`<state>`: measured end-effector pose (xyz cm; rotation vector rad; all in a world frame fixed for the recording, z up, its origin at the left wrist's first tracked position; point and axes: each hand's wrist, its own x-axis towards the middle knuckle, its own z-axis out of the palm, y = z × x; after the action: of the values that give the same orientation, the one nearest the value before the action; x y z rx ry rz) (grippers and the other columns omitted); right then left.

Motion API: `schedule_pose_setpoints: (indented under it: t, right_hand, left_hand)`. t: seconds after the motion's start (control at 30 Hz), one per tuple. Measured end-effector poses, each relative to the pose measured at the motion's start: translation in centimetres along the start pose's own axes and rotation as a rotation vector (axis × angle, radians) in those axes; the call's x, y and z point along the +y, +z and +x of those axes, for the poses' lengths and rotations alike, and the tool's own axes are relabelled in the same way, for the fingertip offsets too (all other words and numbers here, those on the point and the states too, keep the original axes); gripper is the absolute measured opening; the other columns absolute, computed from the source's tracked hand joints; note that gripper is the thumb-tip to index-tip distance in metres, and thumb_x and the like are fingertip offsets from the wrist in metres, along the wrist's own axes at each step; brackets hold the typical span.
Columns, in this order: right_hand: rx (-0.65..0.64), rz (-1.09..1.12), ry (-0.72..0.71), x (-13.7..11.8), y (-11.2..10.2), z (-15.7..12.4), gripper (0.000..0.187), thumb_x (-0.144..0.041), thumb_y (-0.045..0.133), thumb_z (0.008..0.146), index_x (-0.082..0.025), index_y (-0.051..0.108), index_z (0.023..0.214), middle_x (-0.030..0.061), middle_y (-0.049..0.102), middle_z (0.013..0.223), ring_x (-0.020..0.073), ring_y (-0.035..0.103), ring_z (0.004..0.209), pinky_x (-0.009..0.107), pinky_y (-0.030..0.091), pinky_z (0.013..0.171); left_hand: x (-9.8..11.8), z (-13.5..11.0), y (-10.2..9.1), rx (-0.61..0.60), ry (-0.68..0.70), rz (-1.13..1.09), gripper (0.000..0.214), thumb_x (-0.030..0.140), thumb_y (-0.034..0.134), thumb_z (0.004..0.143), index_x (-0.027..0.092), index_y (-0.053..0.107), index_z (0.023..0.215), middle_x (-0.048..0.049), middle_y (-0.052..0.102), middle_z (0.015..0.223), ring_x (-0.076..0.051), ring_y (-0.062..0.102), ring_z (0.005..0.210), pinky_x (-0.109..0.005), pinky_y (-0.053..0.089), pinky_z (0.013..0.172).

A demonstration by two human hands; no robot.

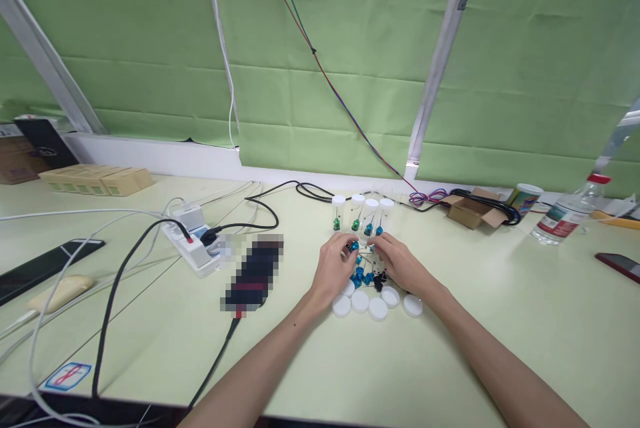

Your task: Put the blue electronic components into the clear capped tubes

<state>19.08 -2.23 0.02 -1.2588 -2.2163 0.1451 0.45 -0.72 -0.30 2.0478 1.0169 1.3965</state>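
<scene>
My left hand [334, 267] is closed, its fingertips pinching a small shiny blue piece [354, 246]. Just to the right, my right hand [397, 260] has its fingers drawn together; what they grip is too small to make out. Between and below the hands lies a pile of small blue pieces [360, 275] with thin metal pins, beside a small black piece [380, 281]. Several loose white caps [378, 309] lie nearest me. Behind the hands stand several clear vials with white lids [339, 201], holding green pieces [337, 223] and blue pieces [369, 229] on pins.
On the left are a power strip [193, 248] with cables, a blurred-out phone-like object [254, 275], a black phone [45, 265] and cardboard boxes [97, 179]. At the right stand an open carton [470, 209], a can [525, 196] and a plastic bottle [565, 215].
</scene>
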Motion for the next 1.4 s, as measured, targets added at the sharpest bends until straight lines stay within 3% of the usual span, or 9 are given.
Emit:
schedule_pose_setpoints:
  t: [0.77,1.4]
  right_hand:
    - [-0.042,-0.057,0.066,0.31,0.19,-0.14,0.024,-0.015,0.039,0.094,-0.02,0.058,0.109,0.0088,0.064,0.102,0.0205,0.061,0.093,0.03,0.044,0.079]
    - [-0.036,-0.115,0.122,0.27,0.11,-0.01,0.023,-0.016,0.043,0.091,-0.021,0.061,0.105,0.0068,0.067,0.099,0.0197,0.061,0.088,0.028,0.043,0.073]
  left_hand:
    - [0.08,0.04,-0.11,0.009,-0.019,0.091,0.021,0.011,0.055,0.08,0.02,0.063,0.096,-0.0007,0.061,0.089,-0.01,0.052,0.063,-0.023,0.047,0.065]
    - [-0.08,0.08,-0.07,0.009,-0.017,0.098,0.02,0.011,0.055,0.08,0.021,0.063,0.096,-0.0005,0.061,0.089,-0.01,0.052,0.063,-0.024,0.046,0.065]
